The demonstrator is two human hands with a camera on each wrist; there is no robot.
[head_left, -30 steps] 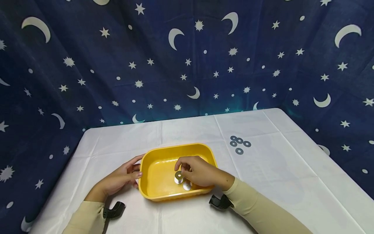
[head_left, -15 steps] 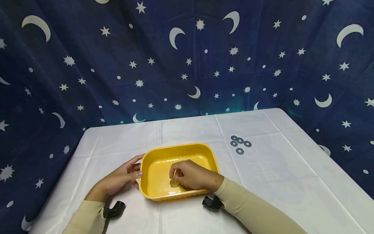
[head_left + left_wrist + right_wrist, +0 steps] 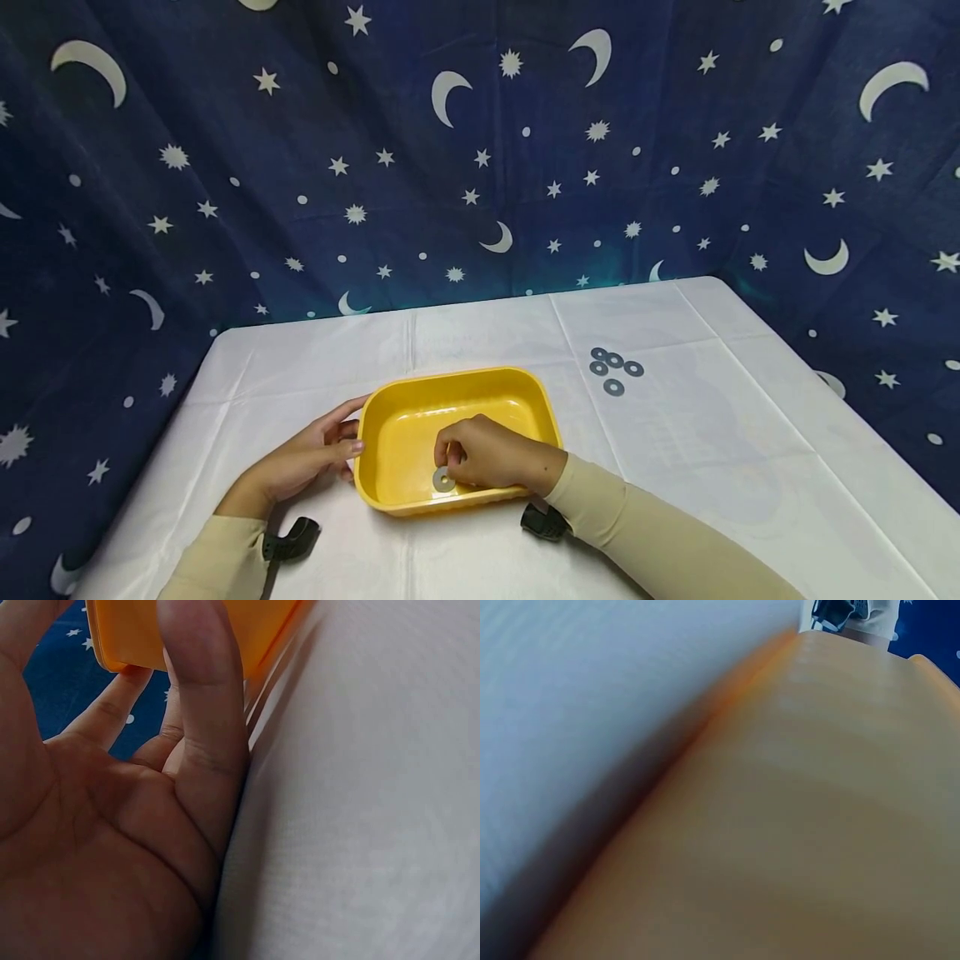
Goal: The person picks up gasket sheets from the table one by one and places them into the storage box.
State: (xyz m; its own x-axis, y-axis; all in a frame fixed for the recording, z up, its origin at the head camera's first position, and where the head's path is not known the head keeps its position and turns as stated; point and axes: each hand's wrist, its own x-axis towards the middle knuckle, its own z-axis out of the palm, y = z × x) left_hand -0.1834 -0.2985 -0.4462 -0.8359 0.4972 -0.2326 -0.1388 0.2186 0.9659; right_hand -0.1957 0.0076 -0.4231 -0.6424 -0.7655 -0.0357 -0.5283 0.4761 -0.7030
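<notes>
In the head view a yellow tray (image 3: 397, 450) lies on the white tabletop. My left hand (image 3: 300, 462) is at its left end, with the fingers touching the outer wall and the thumb at the rim. The left wrist view shows that hand (image 3: 112, 825) with fairly straight fingers against the tray wall (image 3: 127, 634). My right hand (image 3: 491, 454) is inside the tray, fingers curled down, pinching a flat metal washer (image 3: 442, 480) low over the tray floor. The hand hides the part of the floor beneath it. The tray's outer wall (image 3: 780, 802) fills most of the right wrist view.
Several grey washers (image 3: 614, 387) lie loosely grouped on the white tablecloth (image 3: 712, 450), right of the tray. A dark blue curtain (image 3: 405, 242) with moons and stars hangs behind and beside the table.
My right hand has moved left and slightly towards me inside the tray with the washer, covering the spot where two shiny discs showed earlier. The left hand and tray have stayed put.
</notes>
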